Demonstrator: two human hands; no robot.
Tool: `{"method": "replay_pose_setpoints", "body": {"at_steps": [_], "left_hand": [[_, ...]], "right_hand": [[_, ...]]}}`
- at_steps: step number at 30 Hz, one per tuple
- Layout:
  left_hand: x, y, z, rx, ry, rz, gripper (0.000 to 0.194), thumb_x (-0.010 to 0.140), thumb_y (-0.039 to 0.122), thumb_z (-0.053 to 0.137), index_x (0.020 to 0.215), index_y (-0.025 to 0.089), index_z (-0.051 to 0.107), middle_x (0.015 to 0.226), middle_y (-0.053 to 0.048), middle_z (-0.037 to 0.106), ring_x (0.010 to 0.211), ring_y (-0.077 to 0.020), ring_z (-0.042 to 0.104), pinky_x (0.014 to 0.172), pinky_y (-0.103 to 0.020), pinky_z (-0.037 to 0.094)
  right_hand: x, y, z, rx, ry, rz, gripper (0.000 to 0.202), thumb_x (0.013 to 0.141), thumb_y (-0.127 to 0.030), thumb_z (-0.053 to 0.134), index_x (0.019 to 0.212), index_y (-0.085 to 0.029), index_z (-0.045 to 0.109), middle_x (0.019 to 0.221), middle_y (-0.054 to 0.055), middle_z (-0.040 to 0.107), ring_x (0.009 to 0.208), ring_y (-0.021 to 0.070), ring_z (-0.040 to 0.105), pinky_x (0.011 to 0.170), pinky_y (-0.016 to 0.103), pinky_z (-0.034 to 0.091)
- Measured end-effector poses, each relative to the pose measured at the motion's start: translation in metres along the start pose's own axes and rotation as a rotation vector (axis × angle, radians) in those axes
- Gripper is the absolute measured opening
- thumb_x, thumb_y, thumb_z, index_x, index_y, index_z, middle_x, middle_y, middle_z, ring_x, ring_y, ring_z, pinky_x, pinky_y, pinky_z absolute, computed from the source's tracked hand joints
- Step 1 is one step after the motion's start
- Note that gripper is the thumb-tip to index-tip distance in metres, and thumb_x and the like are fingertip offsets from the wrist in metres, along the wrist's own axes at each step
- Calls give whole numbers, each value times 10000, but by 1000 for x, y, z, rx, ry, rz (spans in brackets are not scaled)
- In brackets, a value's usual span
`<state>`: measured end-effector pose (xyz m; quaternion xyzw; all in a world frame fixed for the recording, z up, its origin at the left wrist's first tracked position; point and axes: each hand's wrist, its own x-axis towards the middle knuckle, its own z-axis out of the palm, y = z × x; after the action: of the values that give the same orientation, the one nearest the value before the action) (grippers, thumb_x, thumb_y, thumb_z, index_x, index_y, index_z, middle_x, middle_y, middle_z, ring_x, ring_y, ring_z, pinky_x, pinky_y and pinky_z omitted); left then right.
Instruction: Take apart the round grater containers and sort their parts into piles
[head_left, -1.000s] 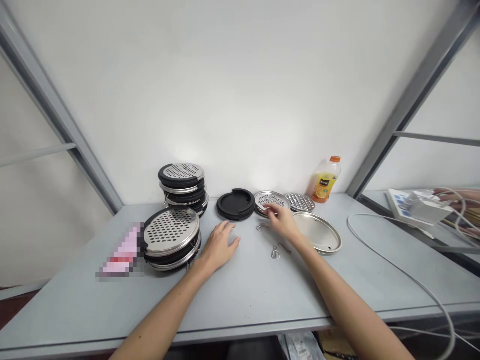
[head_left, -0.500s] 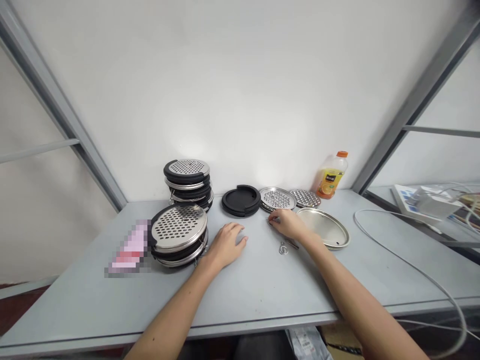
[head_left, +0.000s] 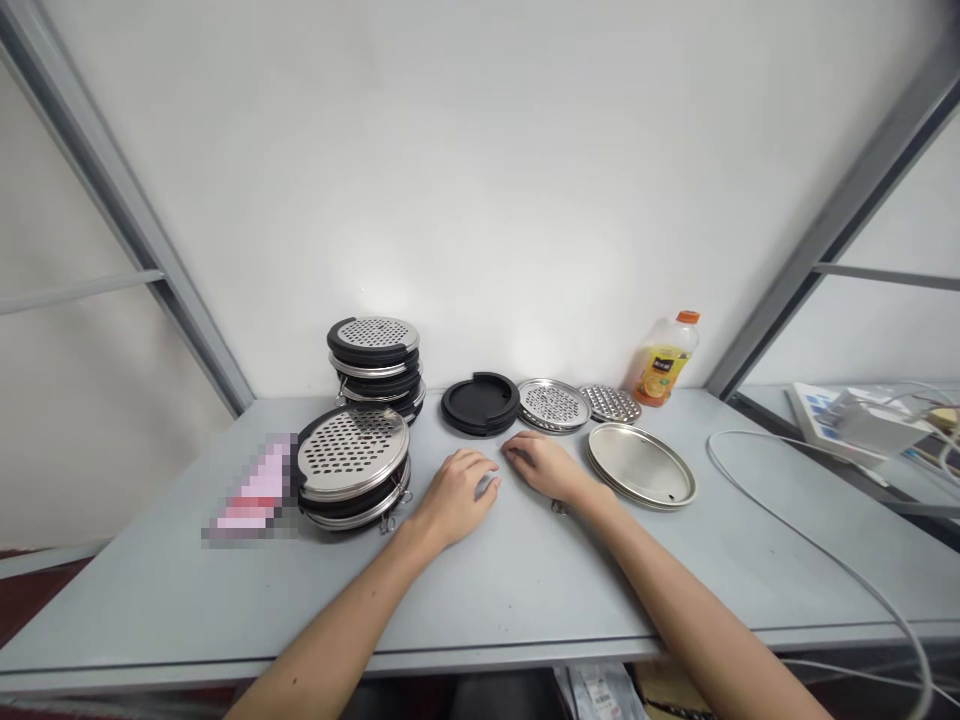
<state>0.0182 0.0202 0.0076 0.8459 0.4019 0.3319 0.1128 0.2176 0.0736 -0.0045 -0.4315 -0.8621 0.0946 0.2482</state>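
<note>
My left hand (head_left: 459,492) rests on the table, loosely curved, its thumb apart from the fingers and nothing visible in it. My right hand (head_left: 546,468) is closed with fingertips together near the table; whatever it may pinch is too small to make out. Small metal rings (head_left: 559,507) lie partly under the right wrist. Just behind the hands sit stacked black round holders (head_left: 480,402). Beside them are round grater plates (head_left: 553,404), with another coarse grater plate (head_left: 611,403) farther right. Plain round metal lids (head_left: 641,465) are stacked right of my right forearm.
At the left stand a near stack of black-rimmed graters (head_left: 354,455) with wire clips and a taller stack (head_left: 375,345) behind. A juice bottle (head_left: 666,360) stands by the wall. A white cable (head_left: 810,530) curves across the right side towards a power strip (head_left: 832,425).
My right hand has moved left, closer to my left hand, from beside the metal lids. My left hand stays nearly in place. The camera view has shifted slightly.
</note>
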Motion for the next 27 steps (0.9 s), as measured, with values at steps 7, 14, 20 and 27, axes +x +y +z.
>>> {"method": "replay_pose_setpoints", "body": {"at_steps": [7,14,20,27], "left_hand": [[-5,48,-58,69,86,111,285,901,301,514,1130,191,640,1186,-71,639,1167,-201,533,1050,-353,422],[-20,15,-143,555,-28,-351,703,807,601,542,1373,187,479,1444,-147,440,1379,-418,290,1084,-606,278],[-45,-2,-146,649,-265,-315,680,872,541,500,1463,250,336,1539,-104,311,1411,-384,258,1113,-543,272],[-44,-7,-135,820,-159,-211,528,939,401,444,1434,223,397,1470,-127,428,1336,-392,397,1048,-540,369]], "right_hand": [[-1,-1,-1,-5,-25,4,246,878,-212,483,997,-164,692,984,98,679,926,207,626,846,305,476],[-1,-1,-4,-6,-64,5,269,878,-243,482,1019,-158,695,1015,106,671,940,214,624,872,309,464],[-1,-1,-5,19,-68,0,268,869,-246,490,1013,-159,698,1021,114,667,927,218,624,857,312,467],[0,2,-4,53,-55,2,257,861,-239,500,998,-157,702,1009,115,671,934,219,623,864,319,466]]}}
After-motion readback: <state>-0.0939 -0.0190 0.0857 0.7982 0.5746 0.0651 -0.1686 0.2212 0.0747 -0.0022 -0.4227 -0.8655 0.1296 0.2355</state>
